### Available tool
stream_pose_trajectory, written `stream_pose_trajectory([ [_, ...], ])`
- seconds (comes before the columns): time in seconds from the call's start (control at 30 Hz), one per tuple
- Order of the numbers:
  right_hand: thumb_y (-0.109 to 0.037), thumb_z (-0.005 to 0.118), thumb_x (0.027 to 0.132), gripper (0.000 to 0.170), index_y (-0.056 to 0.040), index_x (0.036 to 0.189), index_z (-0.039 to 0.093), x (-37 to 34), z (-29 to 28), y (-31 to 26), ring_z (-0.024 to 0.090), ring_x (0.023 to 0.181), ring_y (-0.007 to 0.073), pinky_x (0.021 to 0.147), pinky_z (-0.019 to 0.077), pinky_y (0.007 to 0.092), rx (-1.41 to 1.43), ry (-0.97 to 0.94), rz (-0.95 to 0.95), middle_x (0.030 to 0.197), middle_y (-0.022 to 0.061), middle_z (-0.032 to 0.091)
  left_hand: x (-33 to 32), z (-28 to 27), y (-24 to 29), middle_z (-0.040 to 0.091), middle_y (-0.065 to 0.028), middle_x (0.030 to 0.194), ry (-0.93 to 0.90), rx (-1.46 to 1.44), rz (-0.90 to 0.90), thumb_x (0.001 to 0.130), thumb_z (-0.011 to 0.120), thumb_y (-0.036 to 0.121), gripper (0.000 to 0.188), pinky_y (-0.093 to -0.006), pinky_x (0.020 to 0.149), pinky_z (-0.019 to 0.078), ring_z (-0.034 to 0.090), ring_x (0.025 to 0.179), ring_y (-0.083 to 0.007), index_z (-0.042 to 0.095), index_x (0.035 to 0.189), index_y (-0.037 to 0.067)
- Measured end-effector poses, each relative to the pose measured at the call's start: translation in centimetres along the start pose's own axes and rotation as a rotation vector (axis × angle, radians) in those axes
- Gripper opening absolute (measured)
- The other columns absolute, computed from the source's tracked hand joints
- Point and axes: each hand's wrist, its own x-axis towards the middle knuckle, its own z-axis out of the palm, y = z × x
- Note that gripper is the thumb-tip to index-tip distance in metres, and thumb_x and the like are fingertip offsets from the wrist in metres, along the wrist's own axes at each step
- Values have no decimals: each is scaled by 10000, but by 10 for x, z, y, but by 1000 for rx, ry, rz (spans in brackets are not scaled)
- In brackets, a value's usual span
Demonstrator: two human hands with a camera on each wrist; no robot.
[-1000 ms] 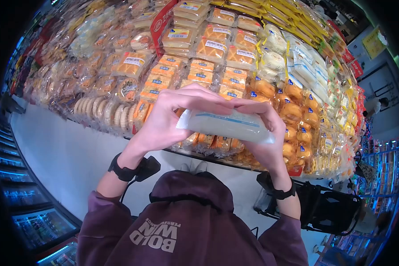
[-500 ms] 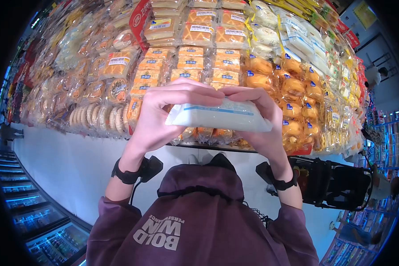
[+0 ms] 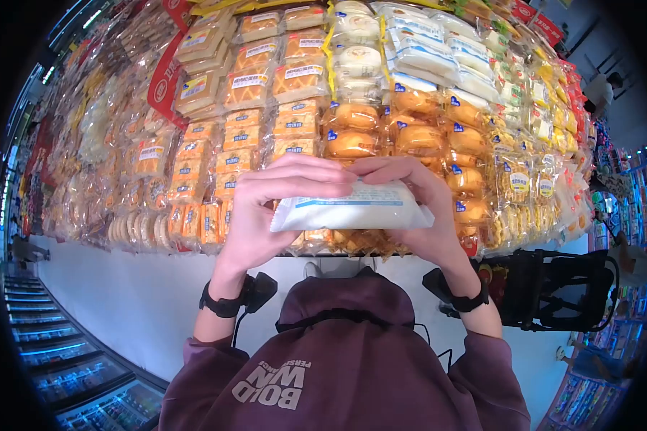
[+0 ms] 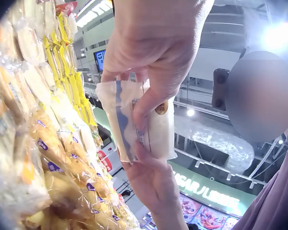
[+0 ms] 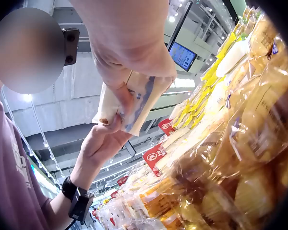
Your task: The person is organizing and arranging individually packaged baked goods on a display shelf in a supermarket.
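Observation:
A white plastic packet of bread or cake [image 3: 338, 214] with a blue stripe and crimped ends is held up in front of the chest. My left hand [image 3: 269, 205] grips its left end, and my right hand [image 3: 428, 208] grips the right end. Both sets of fingers lie over the far edge, nearly meeting in the middle. In the left wrist view the left thumb presses on the printed face of the packet [image 4: 153, 127], beside a small brown oval mark. The right wrist view shows both thumbs on the face of the packet [image 5: 134, 103].
Beyond the hands spreads a wide display of wrapped baked goods: orange-labelled packs [image 3: 295, 128], round golden buns [image 3: 352, 117] and similar white-and-blue packets [image 3: 424, 54]. A red sign strip [image 3: 164, 82] divides it. At the right stands a black cart [image 3: 553, 287].
The view has shifted right along the display, so its goods sit further left. Both hands still hold the packet, which has tilted to show more of its white printed side.

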Motion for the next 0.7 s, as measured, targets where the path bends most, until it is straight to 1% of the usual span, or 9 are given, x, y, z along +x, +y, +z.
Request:
stream_pose_trajectory([
  [0.07,89,717,720,417,-23,1119,671,-4,-19,-2,674,1167,239,1005,520,356,-86,10,-30,1240,124,698,14,17,2,772,-111,1111,-3,16,-5,694,734,-97,389,-391,994,506,709,1106,-268,803,1045,55],
  [0.17,-47,734,835,380,-21,1188,596,-12,-55,0,611,1244,264,1049,486,406,-151,-90,-52,1316,200,629,30,41,2,774,-108,1111,-7,25,-22,686,743,-90,395,-388,995,508,705,1110,-265,808,1043,66],
  [0.27,99,716,718,430,-27,1127,667,-21,-71,-11,673,1168,235,1006,519,363,-26,29,28,1241,128,697,42,65,-1,774,-104,1109,-4,26,-17,679,746,-92,402,-388,996,510,702,1112,-264,807,1044,65],
  [0.37,100,713,718,470,-25,1166,643,-28,-92,-9,675,1154,213,1007,515,354,30,34,8,1239,124,701,53,85,0,774,-102,1110,-1,-4,-17,673,753,-94,413,-385,999,511,698,1117,-261,801,1053,60],
  [0.43,73,742,745,469,-27,1188,628,-32,-104,-12,675,1136,195,999,515,343,-65,43,53,1220,113,704,59,97,-2,773,-103,1112,3,-14,0,677,761,-96,421,-376,1000,514,696,1121,-256,795,1068,55],
  [0.57,-25,825,785,473,-31,1210,615,-39,-119,-27,678,1084,163,971,521,326,-178,118,176,1151,80,709,62,124,8,742,-101,1172,122,-97,-209,757,794,-78,459,-355,969,535,687,1117,-212,714,1199,15],
  [0.6,-111,869,793,546,-45,1260,593,-40,-124,-27,670,1075,155,949,528,322,-296,104,170,1179,68,681,64,131,9,730,-102,1183,170,-147,-257,775,804,-65,479,-348,958,540,683,1112,-199,686,1233,5],
  [0.67,-125,871,795,595,-49,1300,565,-41,-128,-24,662,1089,158,945,531,323,-202,152,145,1227,79,657,64,134,5,684,-106,1206,180,-117,-253,811,828,-28,570,-322,934,548,661,1102,-163,588,1328,-26],
  [0.7,-132,872,796,620,-51,1320,550,-41,-125,-20,657,1096,159,943,533,324,-146,190,126,1251,85,645,65,138,11,685,-117,1189,235,-222,-352,807,838,-12,594,-309,946,541,652,1108,-160,575,1339,-28],
])
